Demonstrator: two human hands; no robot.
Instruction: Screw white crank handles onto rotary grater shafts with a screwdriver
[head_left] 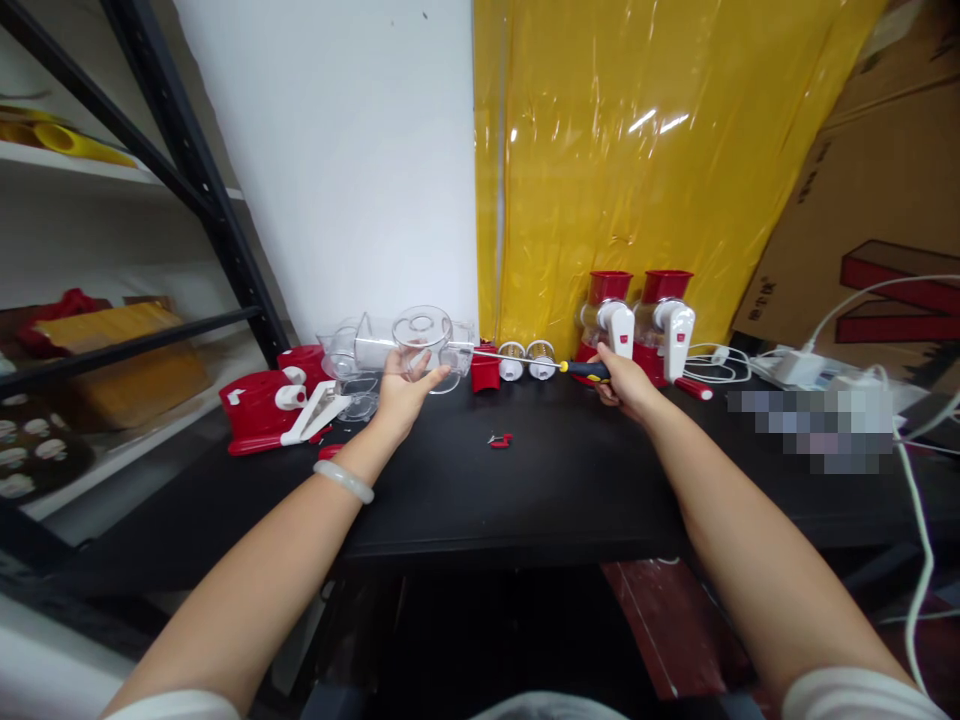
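Note:
My left hand [409, 385] is closed round a clear plastic grater housing [422, 328], lifted above the black table. In my right hand [622, 382] is a screwdriver [589, 371] with a black and yellow handle. Its long shaft points left, and the tip is at the right side of the clear housing; whether it touches a screw is too small to tell. Small red parts [501, 440] lie on the table below, with what look like tiny screws beside them. Behind the shaft stand a red hopper piece [485, 370] and two grater drums [526, 360].
Two assembled red and white rotary graters [670, 325] stand at the back right. Red bases [259, 408] with a white crank and other clear parts [356, 350] sit at the left. White cables and a power strip [799, 366] lie at the right, a shelf rack [180, 150] on the left.

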